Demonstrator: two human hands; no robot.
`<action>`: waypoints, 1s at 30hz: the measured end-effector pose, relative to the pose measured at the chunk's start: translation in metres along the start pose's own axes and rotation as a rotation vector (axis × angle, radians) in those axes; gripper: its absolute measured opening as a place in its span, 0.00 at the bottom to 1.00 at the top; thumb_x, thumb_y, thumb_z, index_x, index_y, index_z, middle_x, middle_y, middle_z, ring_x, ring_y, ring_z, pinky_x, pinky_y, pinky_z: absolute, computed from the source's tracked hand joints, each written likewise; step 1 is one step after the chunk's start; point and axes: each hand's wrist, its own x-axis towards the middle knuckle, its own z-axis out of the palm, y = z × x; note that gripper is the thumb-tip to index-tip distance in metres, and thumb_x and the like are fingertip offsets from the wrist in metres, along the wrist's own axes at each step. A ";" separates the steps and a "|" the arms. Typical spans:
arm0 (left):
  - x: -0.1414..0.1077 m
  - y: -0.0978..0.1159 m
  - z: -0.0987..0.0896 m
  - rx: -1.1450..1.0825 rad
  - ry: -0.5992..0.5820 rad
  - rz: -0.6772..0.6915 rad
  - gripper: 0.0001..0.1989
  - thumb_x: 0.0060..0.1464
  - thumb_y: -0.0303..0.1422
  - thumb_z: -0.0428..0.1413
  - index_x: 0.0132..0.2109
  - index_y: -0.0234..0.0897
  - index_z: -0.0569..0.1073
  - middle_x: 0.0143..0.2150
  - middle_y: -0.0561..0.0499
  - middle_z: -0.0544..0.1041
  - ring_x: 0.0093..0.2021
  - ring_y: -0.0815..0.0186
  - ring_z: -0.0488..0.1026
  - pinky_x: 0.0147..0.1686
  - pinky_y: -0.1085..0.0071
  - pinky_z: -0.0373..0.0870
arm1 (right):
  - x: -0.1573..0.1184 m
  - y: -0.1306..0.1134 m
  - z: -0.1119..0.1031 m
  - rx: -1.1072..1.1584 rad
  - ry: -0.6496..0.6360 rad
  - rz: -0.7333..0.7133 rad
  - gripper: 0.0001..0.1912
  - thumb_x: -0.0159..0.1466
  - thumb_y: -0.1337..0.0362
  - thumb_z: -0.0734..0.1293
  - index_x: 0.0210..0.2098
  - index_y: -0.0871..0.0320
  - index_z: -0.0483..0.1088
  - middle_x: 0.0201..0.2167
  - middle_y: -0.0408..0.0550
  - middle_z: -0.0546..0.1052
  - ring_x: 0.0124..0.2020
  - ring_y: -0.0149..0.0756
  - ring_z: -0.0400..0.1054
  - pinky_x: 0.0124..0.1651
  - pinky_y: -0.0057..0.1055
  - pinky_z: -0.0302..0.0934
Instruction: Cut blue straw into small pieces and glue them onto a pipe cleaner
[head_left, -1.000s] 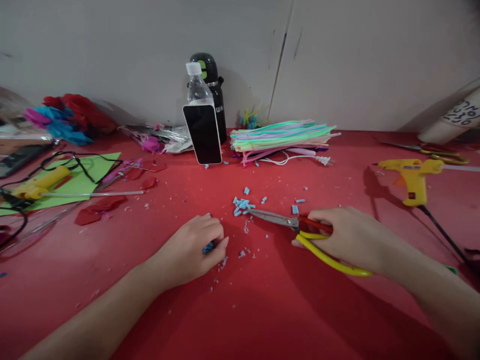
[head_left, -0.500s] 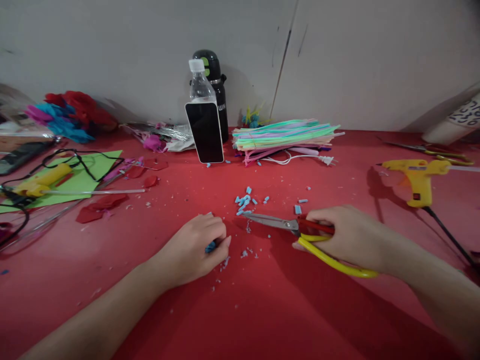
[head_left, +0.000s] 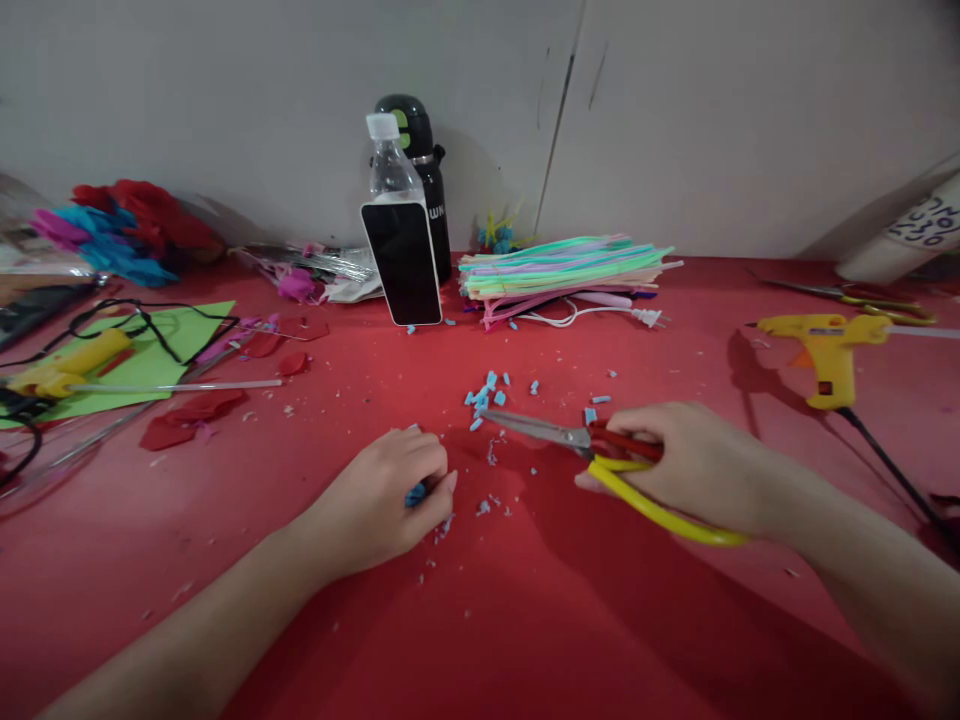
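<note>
Scissors = landmark. Right hand is closed on their red and yellow handles. Blades sit close together and point left, tips at a loose cluster of light-blue bits on the red table.

Left hand is left of the scissors, fingers curled in a loose fist around a darker blue piece. Only part of that piece shows; can't tell its full shape. The hand is well apart from the blades.

Beyond the scissors, further left: smartphone upright, screen dark, in front of a clear bottle and a black flask. Straight beyond the scissors: bundle of pastel pipe cleaners, white plug at its near edge.

Right of the scissors: yellow glue gun with its cord toward the near side, second pair of scissors beyond it. Far left of the scissors: another glue gun on green paper, red scraps just nearer.
</note>
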 end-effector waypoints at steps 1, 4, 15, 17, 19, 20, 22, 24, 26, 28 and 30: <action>0.000 0.000 0.000 -0.002 0.000 0.001 0.12 0.60 0.29 0.48 0.27 0.37 0.59 0.26 0.53 0.65 0.29 0.67 0.60 0.32 0.68 0.57 | -0.001 -0.004 0.001 -0.009 -0.007 -0.010 0.21 0.54 0.42 0.68 0.22 0.53 0.67 0.18 0.41 0.70 0.18 0.30 0.59 0.21 0.27 0.45; 0.000 0.000 0.000 -0.004 -0.003 -0.002 0.12 0.60 0.29 0.48 0.27 0.37 0.59 0.26 0.53 0.65 0.29 0.67 0.60 0.32 0.68 0.57 | -0.001 -0.012 0.003 -0.053 0.004 0.019 0.21 0.54 0.42 0.68 0.22 0.52 0.68 0.19 0.42 0.71 0.18 0.31 0.60 0.21 0.28 0.44; 0.000 0.000 0.001 -0.001 -0.003 -0.018 0.13 0.60 0.29 0.48 0.27 0.37 0.59 0.26 0.53 0.65 0.29 0.67 0.60 0.32 0.68 0.56 | 0.003 0.005 0.000 0.030 0.058 0.033 0.23 0.56 0.41 0.66 0.22 0.55 0.64 0.18 0.42 0.68 0.18 0.30 0.58 0.20 0.28 0.46; 0.001 0.000 0.001 -0.006 -0.007 -0.025 0.13 0.60 0.29 0.48 0.27 0.37 0.59 0.26 0.53 0.65 0.29 0.68 0.60 0.32 0.68 0.56 | 0.000 -0.008 0.001 0.032 0.032 0.016 0.23 0.56 0.41 0.66 0.22 0.54 0.65 0.18 0.41 0.69 0.19 0.30 0.57 0.21 0.27 0.46; 0.002 0.000 0.001 -0.012 -0.006 -0.028 0.12 0.60 0.29 0.48 0.27 0.37 0.59 0.26 0.53 0.65 0.29 0.68 0.60 0.32 0.69 0.56 | -0.001 -0.019 0.000 -0.004 0.005 0.051 0.22 0.55 0.41 0.66 0.22 0.53 0.67 0.19 0.41 0.70 0.19 0.30 0.58 0.21 0.27 0.45; 0.003 0.000 0.001 -0.014 -0.004 -0.027 0.12 0.60 0.29 0.48 0.27 0.37 0.59 0.26 0.53 0.65 0.28 0.68 0.59 0.32 0.69 0.56 | -0.001 -0.022 -0.001 -0.019 -0.004 0.079 0.22 0.54 0.40 0.66 0.23 0.53 0.67 0.19 0.41 0.71 0.19 0.31 0.58 0.22 0.28 0.45; 0.003 0.000 0.001 -0.018 0.003 -0.021 0.12 0.60 0.28 0.48 0.27 0.37 0.59 0.26 0.54 0.65 0.28 0.69 0.59 0.32 0.69 0.56 | 0.002 -0.022 -0.003 -0.036 -0.018 0.137 0.23 0.54 0.39 0.65 0.23 0.53 0.68 0.21 0.42 0.72 0.20 0.32 0.61 0.22 0.28 0.46; 0.003 0.000 0.001 -0.022 0.010 -0.019 0.13 0.60 0.28 0.48 0.27 0.37 0.58 0.26 0.54 0.65 0.28 0.69 0.59 0.32 0.69 0.56 | 0.005 -0.016 -0.005 -0.039 -0.022 0.178 0.23 0.54 0.39 0.65 0.23 0.53 0.68 0.21 0.43 0.72 0.21 0.33 0.62 0.23 0.28 0.46; 0.003 0.000 0.001 -0.031 0.015 -0.018 0.13 0.60 0.28 0.48 0.27 0.37 0.58 0.25 0.54 0.65 0.28 0.69 0.59 0.32 0.69 0.56 | 0.008 -0.008 -0.005 -0.036 -0.022 0.200 0.23 0.54 0.40 0.65 0.23 0.53 0.67 0.21 0.43 0.72 0.21 0.33 0.62 0.23 0.28 0.47; 0.002 0.000 0.001 -0.041 0.019 -0.019 0.13 0.60 0.28 0.48 0.27 0.37 0.58 0.25 0.54 0.64 0.27 0.69 0.59 0.32 0.69 0.56 | 0.009 -0.002 -0.005 -0.044 -0.015 0.224 0.23 0.54 0.40 0.65 0.22 0.53 0.66 0.20 0.42 0.71 0.21 0.33 0.62 0.23 0.28 0.47; 0.002 0.000 0.001 -0.051 0.020 -0.023 0.13 0.60 0.29 0.48 0.27 0.37 0.58 0.25 0.54 0.64 0.27 0.69 0.59 0.32 0.69 0.56 | 0.008 0.000 -0.004 -0.051 0.009 0.245 0.23 0.54 0.40 0.65 0.22 0.54 0.64 0.19 0.42 0.70 0.20 0.32 0.60 0.22 0.28 0.46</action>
